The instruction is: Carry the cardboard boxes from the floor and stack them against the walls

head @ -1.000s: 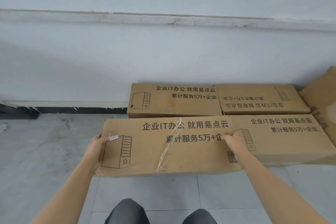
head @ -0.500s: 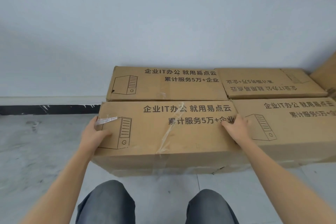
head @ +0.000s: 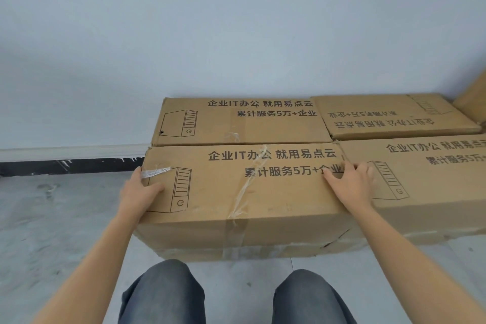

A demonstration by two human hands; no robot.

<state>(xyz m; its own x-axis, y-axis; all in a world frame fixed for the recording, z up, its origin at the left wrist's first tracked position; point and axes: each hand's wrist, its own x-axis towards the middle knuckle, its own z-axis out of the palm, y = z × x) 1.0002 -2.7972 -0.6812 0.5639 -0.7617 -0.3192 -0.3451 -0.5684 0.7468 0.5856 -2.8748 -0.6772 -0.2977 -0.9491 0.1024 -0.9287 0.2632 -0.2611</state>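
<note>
Carried box: a long cardboard box [head: 242, 192] printed with a computer-tower drawing and Chinese lettering. It lies flat and low at the floor, directly in front of the person's knees [head: 163, 292].
Left hand: the left hand [head: 139, 192] grips the box's left end. The thumb lies on the top face beside the tower drawing, and the fingers wrap round the end, out of sight.
Right hand: the right hand [head: 349, 184] lies palm down on the top face at the right end. Its thumb is over the last printed characters and its fingers reach across the seam to the neighbouring box. I cannot tell whether they hook the edge or only rest there.
Box relative to the grip: it spans between the two hands, one at each short end.
Tape: a loose clear strip [head: 247, 184] runs down the top and over the front face. A small piece is stuck at the left corner.
Front-right box [head: 426, 173]: same print, butted end to end against the held box.
Rear-left box [head: 236, 123]: touches the held box's far side and stands against the wall [head: 210, 34].
Rear-right box [head: 394, 116]: beside it, also at the wall, with its print upside down.
Edge box [head: 473, 102]: tilted, only partly in view at far right.
Contents: every box is closed, so nothing inside shows.
Floor [head: 52, 218]: grey, with a black skirting strip [head: 71, 166] at the wall's foot.
</note>
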